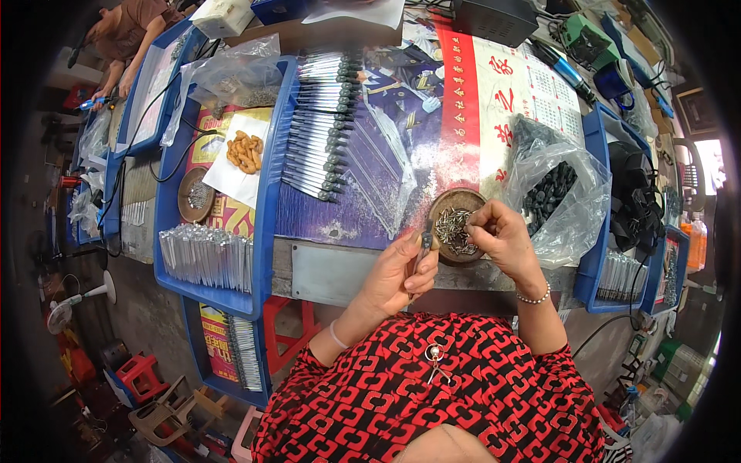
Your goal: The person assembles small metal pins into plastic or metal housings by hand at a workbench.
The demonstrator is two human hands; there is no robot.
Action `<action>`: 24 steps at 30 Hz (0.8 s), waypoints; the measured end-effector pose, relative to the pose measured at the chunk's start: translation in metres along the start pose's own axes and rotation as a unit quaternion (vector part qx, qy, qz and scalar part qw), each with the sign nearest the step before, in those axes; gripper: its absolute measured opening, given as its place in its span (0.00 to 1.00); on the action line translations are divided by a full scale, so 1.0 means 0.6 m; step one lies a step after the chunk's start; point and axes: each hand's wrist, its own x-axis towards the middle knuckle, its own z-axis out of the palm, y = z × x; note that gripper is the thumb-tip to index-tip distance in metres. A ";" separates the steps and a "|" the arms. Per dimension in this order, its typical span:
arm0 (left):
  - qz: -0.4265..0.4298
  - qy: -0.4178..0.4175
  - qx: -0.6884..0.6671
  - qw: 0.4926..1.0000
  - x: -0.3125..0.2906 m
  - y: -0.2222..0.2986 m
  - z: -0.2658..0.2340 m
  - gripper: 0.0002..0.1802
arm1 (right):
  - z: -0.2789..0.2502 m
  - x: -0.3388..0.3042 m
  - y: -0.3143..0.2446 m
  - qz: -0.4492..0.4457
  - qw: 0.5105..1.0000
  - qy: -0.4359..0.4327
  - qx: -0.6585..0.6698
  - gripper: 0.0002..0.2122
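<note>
My left hand (400,274) is closed around a slim silvery rod with a black end (426,241), held upright near the table's front edge. To its right, my right hand (502,241) pinches thumb and fingers together at the rim of a round brown bowl (437,210). Small metal pins (455,230) fill that bowl. Whatever sits between the right fingertips is too small to make out. Farther off on the left, a long row of similar slim rods with black ends (316,154) lies side by side on the printed sheet covering the table.
A clear plastic bag of black parts (552,193) lies right of the bowl. Blue trays (266,193) flank the work area; the left one holds silvery strips (207,253), a small bowl (182,197) and orange-brown pieces (245,152) on paper. Another person (131,35) works at far left.
</note>
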 end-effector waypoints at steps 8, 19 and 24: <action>-0.023 0.007 -0.016 1.000 0.012 0.002 -0.004 0.16 | 0.006 -0.006 -0.041 0.025 0.958 -0.053 0.282 0.07; 0.007 0.038 -0.007 0.999 0.009 -0.003 0.010 0.15 | 0.057 -0.028 -0.076 -0.208 0.977 0.042 0.022 0.05; 0.028 0.031 0.023 0.999 0.005 -0.003 0.020 0.12 | 0.063 -0.019 -0.077 -0.331 0.934 0.081 -0.106 0.08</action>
